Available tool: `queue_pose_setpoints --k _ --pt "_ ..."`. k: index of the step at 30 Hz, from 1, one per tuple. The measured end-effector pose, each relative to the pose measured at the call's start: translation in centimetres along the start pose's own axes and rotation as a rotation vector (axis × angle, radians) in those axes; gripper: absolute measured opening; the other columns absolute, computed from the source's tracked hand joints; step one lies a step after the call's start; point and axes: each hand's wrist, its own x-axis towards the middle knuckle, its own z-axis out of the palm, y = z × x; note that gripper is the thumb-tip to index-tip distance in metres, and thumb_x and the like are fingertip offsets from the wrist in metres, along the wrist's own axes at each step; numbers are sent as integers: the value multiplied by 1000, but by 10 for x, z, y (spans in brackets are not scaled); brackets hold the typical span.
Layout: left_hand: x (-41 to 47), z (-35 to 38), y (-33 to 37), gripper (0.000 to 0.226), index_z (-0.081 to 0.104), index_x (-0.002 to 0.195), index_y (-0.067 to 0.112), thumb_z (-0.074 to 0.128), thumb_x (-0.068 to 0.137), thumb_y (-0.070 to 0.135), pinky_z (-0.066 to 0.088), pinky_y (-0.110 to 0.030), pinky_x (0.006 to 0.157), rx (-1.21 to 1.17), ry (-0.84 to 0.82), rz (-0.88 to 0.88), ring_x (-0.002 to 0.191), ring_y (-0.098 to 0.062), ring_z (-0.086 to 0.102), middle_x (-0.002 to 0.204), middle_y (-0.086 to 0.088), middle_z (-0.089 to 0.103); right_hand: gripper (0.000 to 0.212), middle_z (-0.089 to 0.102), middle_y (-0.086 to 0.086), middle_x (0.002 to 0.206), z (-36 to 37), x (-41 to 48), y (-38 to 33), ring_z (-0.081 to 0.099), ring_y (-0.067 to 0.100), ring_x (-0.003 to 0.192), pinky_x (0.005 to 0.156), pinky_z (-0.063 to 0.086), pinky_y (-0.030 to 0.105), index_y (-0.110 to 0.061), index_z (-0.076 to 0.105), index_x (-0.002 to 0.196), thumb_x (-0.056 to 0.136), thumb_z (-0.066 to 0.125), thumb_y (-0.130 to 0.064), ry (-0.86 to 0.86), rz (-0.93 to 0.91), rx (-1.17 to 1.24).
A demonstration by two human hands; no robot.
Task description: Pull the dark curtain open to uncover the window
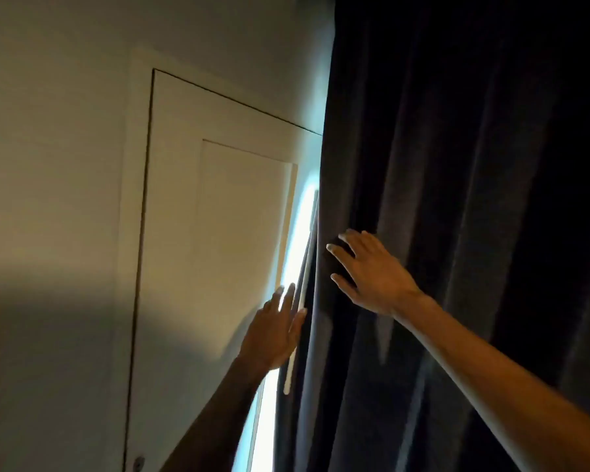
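Observation:
A dark, heavy curtain (457, 165) hangs in folds over the right half of the view. Along its left edge a narrow bright strip of window (297, 247) shows. My left hand (273, 332) is flat with fingers apart at the curtain's left edge, in front of the bright strip, with its fingertips touching the hem. My right hand (372, 270) lies spread on the front of the curtain a little higher, fingers pointing left towards the edge. Neither hand has cloth bunched in it. The rest of the window is hidden behind the curtain.
A white panelled door or shutter (218, 216) stands to the left of the window strip, set in a pale wall (55, 165). A small round fitting (138, 463) sits low on the frame.

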Motion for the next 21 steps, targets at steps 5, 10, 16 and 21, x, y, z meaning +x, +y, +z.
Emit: queue_pose_setpoints --k 5,10,16,21 --pt "87 38 -16 64 29 150 20 18 99 56 25 -25 111 -343 195 -33 139 -19 36 153 0 37 50 61 15 135 9 119 22 53 33 131 115 29 43 -15 65 125 96 44 -50 27 -318 -377" --pt "141 89 -22 68 25 150 30 27 94 68 38 -38 109 -645 218 -53 134 -12 41 149 7 41 67 59 15 138 40 171 38 46 33 138 121 3 45 -17 64 128 95 30 -64 -100 -415 -584" --pt "176 125 -9 66 31 147 22 48 92 54 47 -29 95 -734 370 -129 121 -15 53 137 4 50 63 67 21 114 69 191 69 58 36 117 119 17 50 -11 69 117 94 40 -62 -108 -449 -605" --pt "179 129 17 40 44 135 26 39 99 42 49 -26 78 -747 438 -204 96 -13 62 121 6 58 60 64 17 103 72 187 88 56 35 109 113 20 43 -13 68 108 94 39 -64 -119 -432 -628"
